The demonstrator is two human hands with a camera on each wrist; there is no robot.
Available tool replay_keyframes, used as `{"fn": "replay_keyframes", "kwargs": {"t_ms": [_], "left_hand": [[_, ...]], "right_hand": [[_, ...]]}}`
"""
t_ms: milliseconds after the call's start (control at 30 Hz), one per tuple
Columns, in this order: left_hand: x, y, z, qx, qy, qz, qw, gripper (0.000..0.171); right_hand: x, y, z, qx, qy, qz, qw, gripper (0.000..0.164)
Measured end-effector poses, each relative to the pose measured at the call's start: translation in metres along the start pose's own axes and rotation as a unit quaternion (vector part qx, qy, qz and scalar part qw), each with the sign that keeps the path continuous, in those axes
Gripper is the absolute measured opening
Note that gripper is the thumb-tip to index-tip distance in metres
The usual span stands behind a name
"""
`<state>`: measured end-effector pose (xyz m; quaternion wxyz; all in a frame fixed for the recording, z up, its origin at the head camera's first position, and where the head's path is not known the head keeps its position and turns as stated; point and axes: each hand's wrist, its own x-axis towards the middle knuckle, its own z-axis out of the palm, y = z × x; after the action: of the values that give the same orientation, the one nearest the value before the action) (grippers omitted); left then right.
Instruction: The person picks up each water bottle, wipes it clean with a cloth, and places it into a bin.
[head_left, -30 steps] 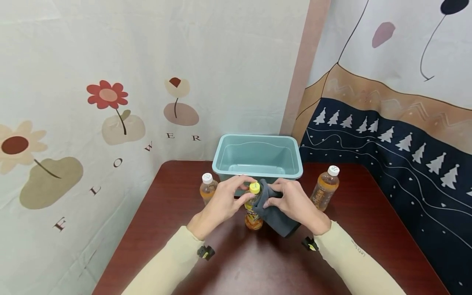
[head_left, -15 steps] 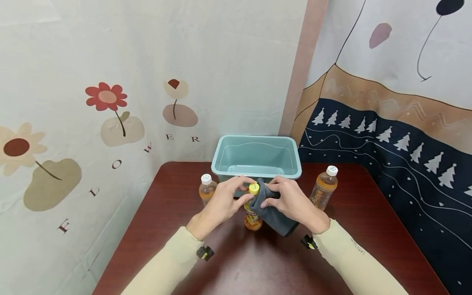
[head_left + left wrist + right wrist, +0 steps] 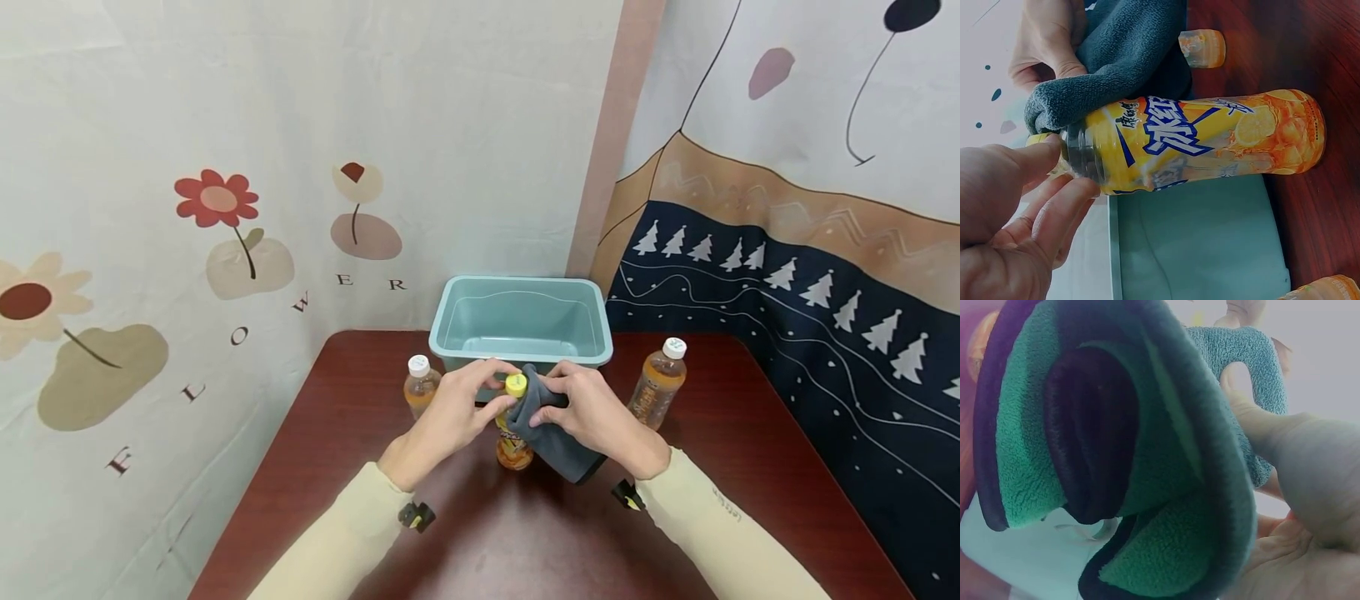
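An iced tea bottle (image 3: 1179, 140) with a yellow cap (image 3: 516, 384) stands upright on the table in front of me. My left hand (image 3: 456, 410) pinches it at the cap and neck between thumb and fingers. From the other side, my right hand (image 3: 596, 410) grips a dark grey-blue towel (image 3: 561, 448), whose upper fold lies against the bottle's neck. In the right wrist view the towel (image 3: 1166, 456) hangs in loose folds with dark edging and covers much of the scene. The thumb and fingers of the right hand (image 3: 1310, 487) clasp its bunched part.
A light teal bin (image 3: 521, 350) stands behind the hands at the back of the table (image 3: 480, 542). One white-capped bottle (image 3: 422, 390) is at the left, partly behind the left hand. Another white-capped bottle (image 3: 660, 383) stands to the right of the right hand.
The towel's upper fold has shifted slightly left, over more of the bottle's neck and label. Both hands keep their holds, and the bottle stays in place.
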<state>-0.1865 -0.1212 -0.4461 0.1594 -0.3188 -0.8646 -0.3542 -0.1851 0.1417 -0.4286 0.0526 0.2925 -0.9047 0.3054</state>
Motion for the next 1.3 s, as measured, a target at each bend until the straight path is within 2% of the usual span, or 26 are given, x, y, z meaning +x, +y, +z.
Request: {"fn": "replay_keyframes", "kwargs": {"t_ms": [100, 133, 233, 333, 533, 733, 900, 1033, 1200, 1300], "left_hand": [[0.000, 0.004, -0.002, -0.002, -0.005, -0.014, 0.9999, 0.040], [0.001, 0.010, -0.004, 0.000, -0.012, -0.031, 0.9995, 0.041], [0.001, 0.016, -0.005, -0.008, -0.019, -0.053, 0.9984, 0.039], [0.000, 0.018, -0.004, -0.019, -0.019, -0.063, 0.9977, 0.037], [0.000, 0.018, -0.002, -0.016, -0.002, -0.059, 0.9981, 0.037], [0.001, 0.019, 0.003, 0.003, 0.018, -0.057, 0.9982, 0.040], [0.001, 0.019, 0.004, -0.002, 0.026, -0.070, 0.9972, 0.037], [-0.001, 0.018, 0.003, -0.028, 0.019, -0.082, 0.9961, 0.038], [0.000, 0.016, -0.001, -0.040, 0.016, -0.063, 0.9971, 0.047], [0.003, 0.015, -0.003, -0.053, 0.011, -0.063, 0.9965, 0.049]], "right_hand": [[0.000, 0.000, 0.000, -0.001, 0.002, -0.002, 1.000, 0.059], [0.001, 0.000, 0.001, 0.000, 0.004, -0.004, 1.000, 0.058], [0.001, 0.002, 0.001, 0.006, 0.011, -0.007, 1.000, 0.055], [-0.001, 0.007, -0.001, 0.007, 0.021, -0.013, 1.000, 0.050], [-0.005, 0.012, -0.010, -0.002, 0.040, -0.010, 0.999, 0.045], [-0.006, 0.015, -0.017, 0.003, 0.042, 0.004, 0.999, 0.041], [-0.008, 0.016, -0.016, 0.001, 0.046, 0.006, 0.999, 0.042], [-0.009, 0.014, -0.014, 0.012, 0.051, 0.004, 0.999, 0.047], [-0.009, 0.012, -0.009, 0.033, 0.047, 0.000, 0.998, 0.066], [-0.008, 0.011, -0.007, 0.037, 0.046, -0.004, 0.998, 0.072]]}}
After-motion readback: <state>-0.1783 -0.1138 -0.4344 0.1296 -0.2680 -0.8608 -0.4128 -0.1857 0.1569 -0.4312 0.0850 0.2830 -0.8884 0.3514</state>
